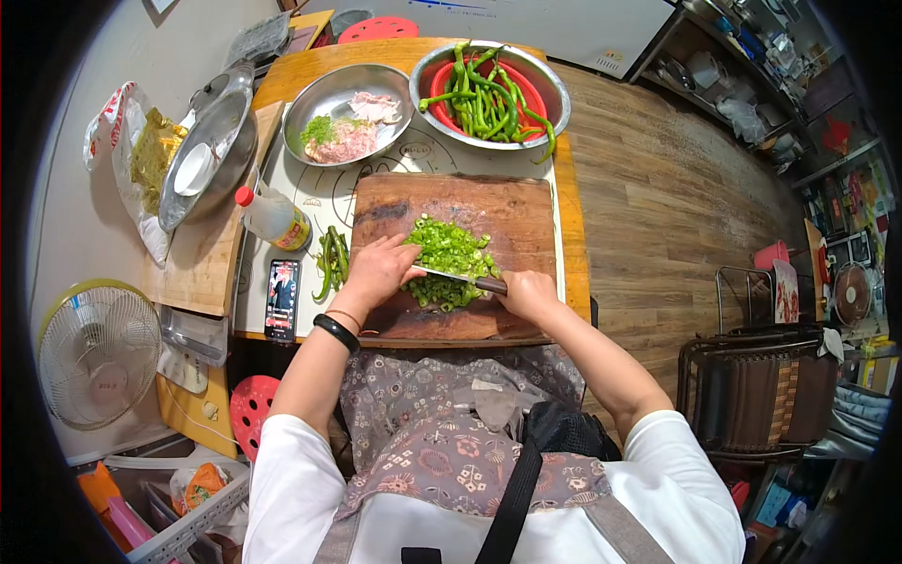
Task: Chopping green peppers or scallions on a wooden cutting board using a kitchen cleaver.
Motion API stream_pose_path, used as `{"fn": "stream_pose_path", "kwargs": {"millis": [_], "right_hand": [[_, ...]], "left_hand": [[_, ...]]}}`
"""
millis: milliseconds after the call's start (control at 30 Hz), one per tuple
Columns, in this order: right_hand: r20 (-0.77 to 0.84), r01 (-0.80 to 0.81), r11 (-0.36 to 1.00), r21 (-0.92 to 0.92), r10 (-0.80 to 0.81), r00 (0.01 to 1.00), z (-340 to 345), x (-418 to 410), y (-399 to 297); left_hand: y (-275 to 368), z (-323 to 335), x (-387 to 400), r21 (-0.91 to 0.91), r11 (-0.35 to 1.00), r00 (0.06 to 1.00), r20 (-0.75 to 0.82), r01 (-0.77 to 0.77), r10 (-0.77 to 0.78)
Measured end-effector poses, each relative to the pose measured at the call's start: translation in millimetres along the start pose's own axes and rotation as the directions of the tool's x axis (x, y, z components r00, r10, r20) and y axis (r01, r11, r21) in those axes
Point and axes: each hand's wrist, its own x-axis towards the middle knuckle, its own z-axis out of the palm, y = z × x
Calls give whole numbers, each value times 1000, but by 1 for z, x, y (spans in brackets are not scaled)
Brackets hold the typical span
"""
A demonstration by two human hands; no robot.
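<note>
On a wooden cutting board lies a heap of chopped green peppers. My right hand grips the dark handle of a kitchen knife, whose blade points left across the heap. My left hand is at the heap's left side, its fingers by the blade's tip; whether they touch the blade I cannot tell. Whole green peppers lie left of the board. Behind it stand a steel bowl with minced meat and chopped greens, and a steel basin holding a red basket of long green peppers.
A red-capped plastic bottle and a smartphone are on the table's left side. Further left, a large steel bowl with a white bowl inside rests on a wooden board. An electric fan stands at the far left.
</note>
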Motion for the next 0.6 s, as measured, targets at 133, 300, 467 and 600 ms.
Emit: {"fn": "stream_pose_path", "kwargs": {"millis": [133,300,467,600], "right_hand": [[-49,87,995,-39,-89,995,-48,10,11],[-23,105,986,-132,-109,994,-50,24,44],[-57,61,995,-78,-66,996,-39,24,46],[-42,6,999,-42,-8,999,-29,9,38]], "left_hand": [[-5,-4,10,-110,987,992,-29,117,-121],[8,16,35,-141,985,987,-113,98,-115],[15,18,35,-55,995,988,-127,85,-91],[16,10,31,-70,993,994,-49,90,-93]]}}
